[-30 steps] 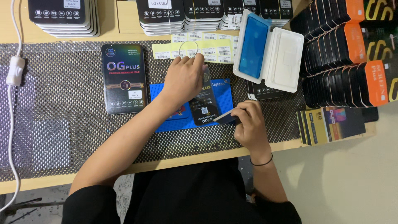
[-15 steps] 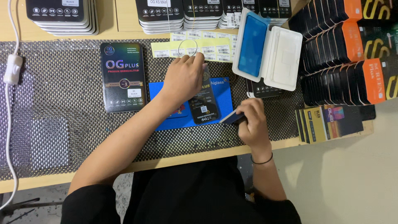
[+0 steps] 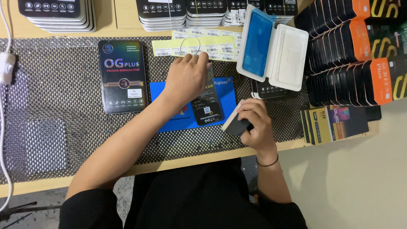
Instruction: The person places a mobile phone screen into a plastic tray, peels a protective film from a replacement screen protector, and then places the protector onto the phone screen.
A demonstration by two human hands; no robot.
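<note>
Grip of right hand [image 3: 253,123] pinches a small dark box [image 3: 235,123]; left hand [image 3: 186,78] presses a black packet [image 3: 207,106] flat.

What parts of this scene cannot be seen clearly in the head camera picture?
- Dark flat package on the blue mat: its upper part is covered by the left hand.
- Small block in the right hand: its far side is hidden by the fingers.
- Stacks of boxes along the top: cut off by the picture edge.
- Barcode stickers on the yellow sheet: too small to make out.
</note>
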